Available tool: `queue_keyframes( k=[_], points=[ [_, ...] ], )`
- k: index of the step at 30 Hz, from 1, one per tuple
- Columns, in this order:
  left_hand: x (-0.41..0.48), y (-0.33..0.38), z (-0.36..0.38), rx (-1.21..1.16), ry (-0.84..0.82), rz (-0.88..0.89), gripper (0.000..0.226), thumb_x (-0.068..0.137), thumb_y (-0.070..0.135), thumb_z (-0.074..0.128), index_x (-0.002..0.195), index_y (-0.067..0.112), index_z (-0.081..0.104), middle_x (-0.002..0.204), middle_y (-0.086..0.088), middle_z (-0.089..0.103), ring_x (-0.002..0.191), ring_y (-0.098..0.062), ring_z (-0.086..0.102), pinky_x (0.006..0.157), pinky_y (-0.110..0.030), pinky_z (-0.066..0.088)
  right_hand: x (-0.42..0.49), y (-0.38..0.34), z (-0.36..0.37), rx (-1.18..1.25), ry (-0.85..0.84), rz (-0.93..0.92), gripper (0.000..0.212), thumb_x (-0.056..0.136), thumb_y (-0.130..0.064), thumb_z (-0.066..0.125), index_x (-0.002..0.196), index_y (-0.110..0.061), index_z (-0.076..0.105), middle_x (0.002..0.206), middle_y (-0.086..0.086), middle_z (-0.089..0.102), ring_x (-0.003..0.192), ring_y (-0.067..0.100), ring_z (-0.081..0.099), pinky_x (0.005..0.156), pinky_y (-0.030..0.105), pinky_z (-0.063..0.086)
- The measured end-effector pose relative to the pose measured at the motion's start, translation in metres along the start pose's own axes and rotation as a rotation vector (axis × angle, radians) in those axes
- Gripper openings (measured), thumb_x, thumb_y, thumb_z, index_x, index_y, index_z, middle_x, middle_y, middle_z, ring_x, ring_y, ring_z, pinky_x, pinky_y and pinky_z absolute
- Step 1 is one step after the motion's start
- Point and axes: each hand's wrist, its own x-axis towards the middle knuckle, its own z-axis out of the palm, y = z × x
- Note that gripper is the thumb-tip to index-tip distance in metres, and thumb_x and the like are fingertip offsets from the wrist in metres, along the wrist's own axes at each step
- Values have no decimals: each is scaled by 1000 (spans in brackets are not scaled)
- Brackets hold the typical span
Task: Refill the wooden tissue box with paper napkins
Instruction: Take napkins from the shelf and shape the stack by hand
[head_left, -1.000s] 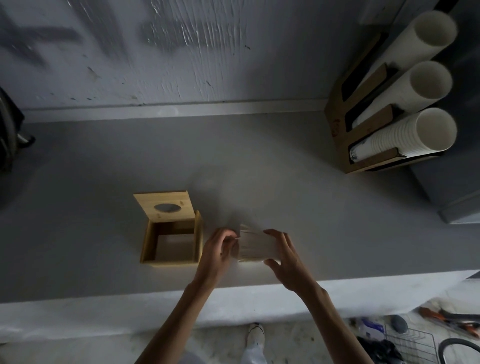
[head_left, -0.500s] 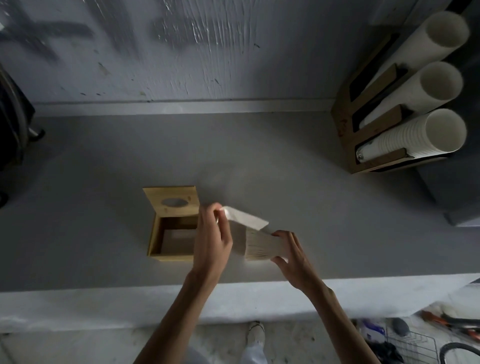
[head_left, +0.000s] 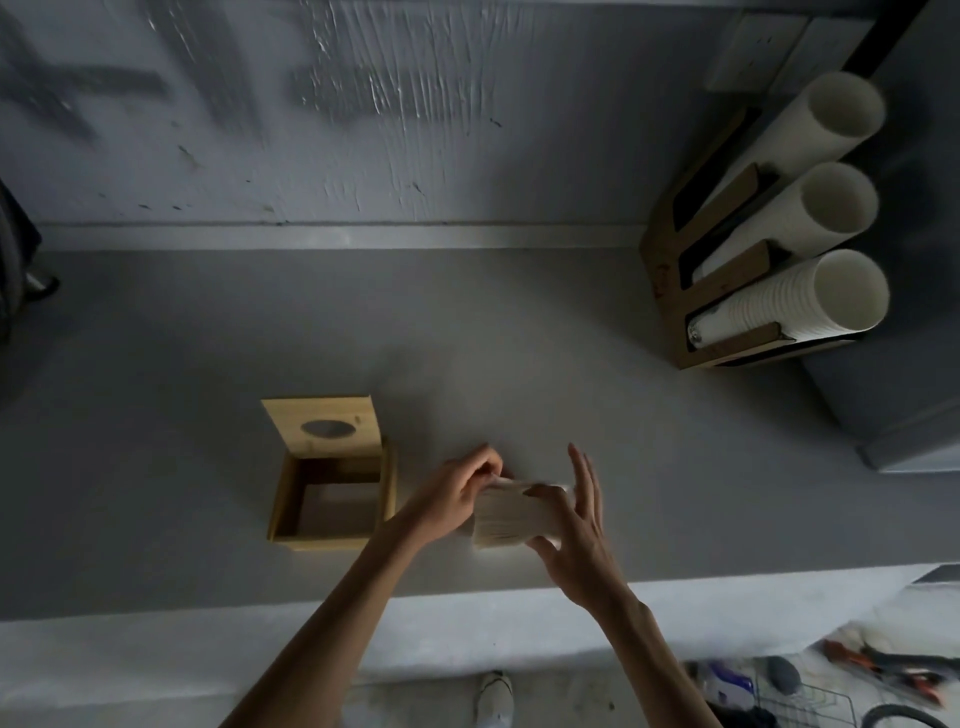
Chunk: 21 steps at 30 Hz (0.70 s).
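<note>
Top sheet, lifted half second ago, now pressed flat; napkin stack (head_left: 511, 519) squared, looks ready to load. Left hand (head_left: 457, 493) pinches its upper left edge; right hand (head_left: 571, 525) clamps it between thumb and forefinger, other fingers straight. Stack sits between hands; open wooden box (head_left: 283, 501) beyond left hand, unfilled

One head view, wide-angle. Looks steeply down on counter (head_left: 208, 338), facing wall (head_left: 467, 130). Close in; floor (head_left: 415, 701) at bottom edge.
</note>
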Motion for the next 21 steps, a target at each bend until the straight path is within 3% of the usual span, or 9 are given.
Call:
queue_keyframes(
  k=[2, 4, 6, 8, 11, 15, 18, 21],
  points=[
    [-4, -1, 0, -24, -26, -13, 10, 93, 9, 51, 89, 18, 50, 89, 2, 60, 83, -12, 59, 77, -35, 49, 0, 2, 0, -11, -15, -6, 63, 69, -6, 81, 120, -21, 49, 154, 13, 24, 147, 34, 10, 108, 47, 30],
    [-7, -1, -1, -66, -33, -63, 9, 94, 12, 50, 89, 20, 49, 86, 5, 58, 81, -10, 57, 76, -34, 47, 0, 3, 1, -13, -25, -12, 61, 69, -5, 80, 121, -16, 51, 138, 6, 42, 139, 29, 26, 106, 44, 41],
    [-12, 2, -2, -128, -21, -142, 5, 96, 21, 48, 91, 23, 49, 82, 6, 55, 75, -7, 53, 73, -32, 43, -1, -1, 0, 20, -24, -10, 61, 70, -2, 77, 122, -17, 50, 124, 2, 46, 122, 25, 44, 95, 33, 48],
    [-20, 6, -2, -189, -30, -223, 10, 97, 33, 45, 102, 28, 52, 92, 7, 59, 82, -4, 55, 76, -30, 45, -1, -5, -1, 89, -13, 13, 62, 73, 0, 72, 124, -22, 45, 119, 0, 46, 109, 22, 52, 87, 23, 48],
    [-35, 12, 4, -221, -134, -261, 45, 90, 52, 51, 132, 42, 38, 136, 7, 48, 120, -7, 48, 98, -32, 46, -4, -6, 0, 191, -6, 56, 72, 78, -1, 70, 135, -28, 36, 125, -3, 42, 112, 13, 51, 92, 22, 48],
    [-50, 12, 21, -38, -215, -208, 106, 67, 56, 75, 146, 38, 7, 152, 13, 15, 132, -7, 26, 108, -31, 35, -7, -1, 5, 244, -8, 135, 100, 74, 0, 77, 147, -31, 17, 121, -3, 41, 110, 1, 46, 93, 5, 42],
    [-54, 6, 32, 49, -160, -175, 100, 75, 39, 75, 146, 32, 6, 151, 7, 14, 134, -12, 27, 108, -28, 35, -8, 3, 11, 312, 8, 205, 106, 71, -1, 79, 149, -28, 13, 118, 1, 49, 109, 10, 52, 93, 16, 45],
    [-53, 3, 36, -49, -86, -216, 85, 82, 27, 69, 142, 32, 10, 145, -1, 26, 132, -16, 34, 102, -18, 40, -10, 3, 15, 395, 13, 281, 100, 73, 0, 78, 148, -28, 18, 131, 1, 51, 117, 10, 52, 98, 20, 46]
  ],
)
